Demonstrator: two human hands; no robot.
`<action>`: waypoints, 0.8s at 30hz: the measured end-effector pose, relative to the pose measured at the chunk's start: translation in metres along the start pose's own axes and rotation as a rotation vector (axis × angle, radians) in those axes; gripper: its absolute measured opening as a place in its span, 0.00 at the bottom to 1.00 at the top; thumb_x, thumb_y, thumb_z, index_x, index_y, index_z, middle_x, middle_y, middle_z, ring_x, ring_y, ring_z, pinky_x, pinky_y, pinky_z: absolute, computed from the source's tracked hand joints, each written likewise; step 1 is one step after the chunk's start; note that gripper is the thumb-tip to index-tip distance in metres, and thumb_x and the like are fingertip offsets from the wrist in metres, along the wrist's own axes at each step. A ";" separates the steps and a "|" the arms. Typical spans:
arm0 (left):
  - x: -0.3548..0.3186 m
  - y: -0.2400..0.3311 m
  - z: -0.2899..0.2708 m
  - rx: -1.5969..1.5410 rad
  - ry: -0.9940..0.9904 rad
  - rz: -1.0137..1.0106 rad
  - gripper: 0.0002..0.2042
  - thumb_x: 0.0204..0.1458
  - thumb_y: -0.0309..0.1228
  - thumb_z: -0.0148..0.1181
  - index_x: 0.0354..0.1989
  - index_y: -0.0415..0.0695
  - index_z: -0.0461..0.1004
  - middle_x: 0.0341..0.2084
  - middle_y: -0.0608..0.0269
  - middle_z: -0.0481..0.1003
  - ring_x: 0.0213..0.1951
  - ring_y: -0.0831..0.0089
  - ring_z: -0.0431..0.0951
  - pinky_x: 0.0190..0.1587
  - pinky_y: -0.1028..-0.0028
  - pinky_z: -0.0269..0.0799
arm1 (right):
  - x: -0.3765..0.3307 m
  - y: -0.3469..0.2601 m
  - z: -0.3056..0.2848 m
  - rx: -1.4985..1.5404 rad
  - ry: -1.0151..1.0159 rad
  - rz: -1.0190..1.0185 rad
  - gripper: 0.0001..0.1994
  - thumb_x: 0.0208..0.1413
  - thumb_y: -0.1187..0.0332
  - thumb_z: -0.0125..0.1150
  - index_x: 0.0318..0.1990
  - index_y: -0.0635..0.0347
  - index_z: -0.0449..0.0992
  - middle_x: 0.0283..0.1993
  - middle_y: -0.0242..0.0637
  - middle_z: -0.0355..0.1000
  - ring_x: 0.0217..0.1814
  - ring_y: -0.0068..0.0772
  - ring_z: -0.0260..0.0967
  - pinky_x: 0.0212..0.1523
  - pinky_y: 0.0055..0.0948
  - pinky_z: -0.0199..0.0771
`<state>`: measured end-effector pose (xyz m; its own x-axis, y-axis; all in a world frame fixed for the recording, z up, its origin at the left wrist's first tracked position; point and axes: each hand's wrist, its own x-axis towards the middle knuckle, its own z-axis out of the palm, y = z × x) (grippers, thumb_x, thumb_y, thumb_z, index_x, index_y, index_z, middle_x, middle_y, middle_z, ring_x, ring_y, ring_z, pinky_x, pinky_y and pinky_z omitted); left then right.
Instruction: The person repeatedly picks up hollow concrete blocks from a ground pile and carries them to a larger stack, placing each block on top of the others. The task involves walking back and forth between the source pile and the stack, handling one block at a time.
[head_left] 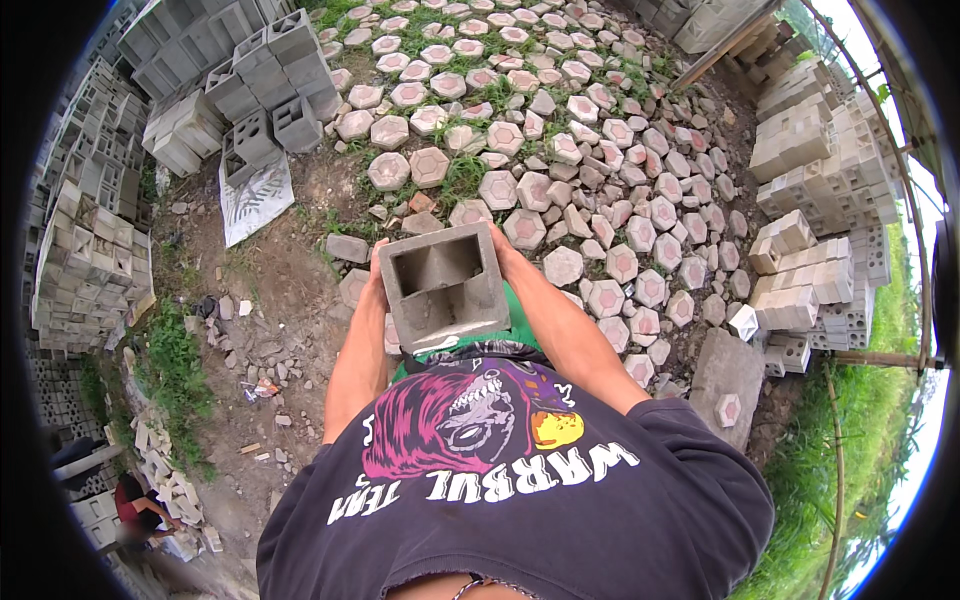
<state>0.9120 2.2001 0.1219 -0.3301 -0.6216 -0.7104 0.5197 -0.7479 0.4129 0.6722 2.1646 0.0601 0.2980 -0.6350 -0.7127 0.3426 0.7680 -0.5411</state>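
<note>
A grey hollow concrete block is held out in front of my body, its two open cavities facing up toward me. My left hand grips its left side and my right hand grips its right side. Most of the fingers are hidden behind the block's sides. Below it, part of my green shorts and dark printed shirt show. Past the block lies ground set with hexagonal pavers, pinkish in their middles.
Stacked hollow blocks stand at the far left, beside a pale sheet. More block stacks line the left edge. Pale block piles stand at right, near a flat slab. A person in red bends at lower left.
</note>
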 end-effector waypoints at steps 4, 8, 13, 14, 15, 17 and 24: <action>0.035 0.006 0.006 -0.027 -0.023 0.022 0.26 0.52 0.48 0.38 0.41 0.39 0.75 0.35 0.54 0.77 0.34 0.60 0.77 0.39 0.60 0.75 | 0.032 -0.014 -0.025 0.118 0.027 0.054 0.21 0.57 0.50 0.44 0.41 0.57 0.76 0.39 0.33 0.74 0.38 0.30 0.70 0.40 0.34 0.72; 0.109 0.020 0.026 0.007 -0.107 0.118 0.22 0.54 0.41 0.38 0.42 0.36 0.74 0.37 0.52 0.77 0.36 0.62 0.78 0.41 0.63 0.76 | 0.084 -0.046 -0.077 0.046 -0.081 0.020 0.38 0.56 0.34 0.32 0.55 0.58 0.70 0.58 0.44 0.66 0.55 0.43 0.64 0.55 0.42 0.63; 0.158 0.043 0.077 -0.042 -0.066 0.187 0.20 0.54 0.39 0.41 0.41 0.36 0.74 0.35 0.54 0.77 0.34 0.64 0.78 0.41 0.65 0.76 | 0.052 -0.144 -0.062 -0.052 0.017 -0.018 0.30 0.57 0.41 0.36 0.47 0.57 0.74 0.47 0.41 0.73 0.43 0.39 0.69 0.46 0.40 0.69; 0.175 0.047 0.088 -0.043 -0.082 0.196 0.19 0.54 0.39 0.42 0.41 0.36 0.74 0.34 0.54 0.77 0.34 0.64 0.77 0.40 0.65 0.76 | 0.053 -0.163 -0.073 -0.036 0.002 -0.024 0.29 0.57 0.42 0.38 0.46 0.57 0.75 0.45 0.41 0.73 0.42 0.39 0.69 0.45 0.40 0.69; 0.183 0.054 0.110 0.050 -0.041 0.190 0.18 0.53 0.39 0.43 0.39 0.38 0.75 0.32 0.56 0.77 0.32 0.65 0.77 0.39 0.66 0.75 | 0.057 -0.179 -0.087 -0.016 -0.010 -0.028 0.27 0.56 0.44 0.39 0.44 0.57 0.75 0.44 0.41 0.74 0.41 0.39 0.69 0.44 0.40 0.69; 0.207 0.065 0.141 0.088 -0.037 0.167 0.18 0.53 0.40 0.43 0.38 0.38 0.75 0.32 0.57 0.76 0.32 0.65 0.76 0.38 0.66 0.75 | 0.065 -0.205 -0.109 0.048 -0.007 -0.050 0.23 0.54 0.48 0.43 0.39 0.57 0.77 0.39 0.40 0.74 0.36 0.38 0.70 0.40 0.39 0.71; 0.292 0.090 0.191 0.270 0.043 0.078 0.23 0.56 0.46 0.38 0.41 0.41 0.75 0.35 0.56 0.77 0.35 0.64 0.76 0.42 0.65 0.73 | 0.071 -0.259 -0.165 0.171 0.021 -0.131 0.19 0.53 0.52 0.46 0.38 0.55 0.77 0.35 0.33 0.75 0.33 0.29 0.71 0.34 0.30 0.70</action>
<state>0.7120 1.9065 0.0608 -0.2605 -0.6738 -0.6915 0.3118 -0.7365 0.6002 0.4577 1.9345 0.0761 0.2235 -0.7251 -0.6514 0.5237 0.6530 -0.5472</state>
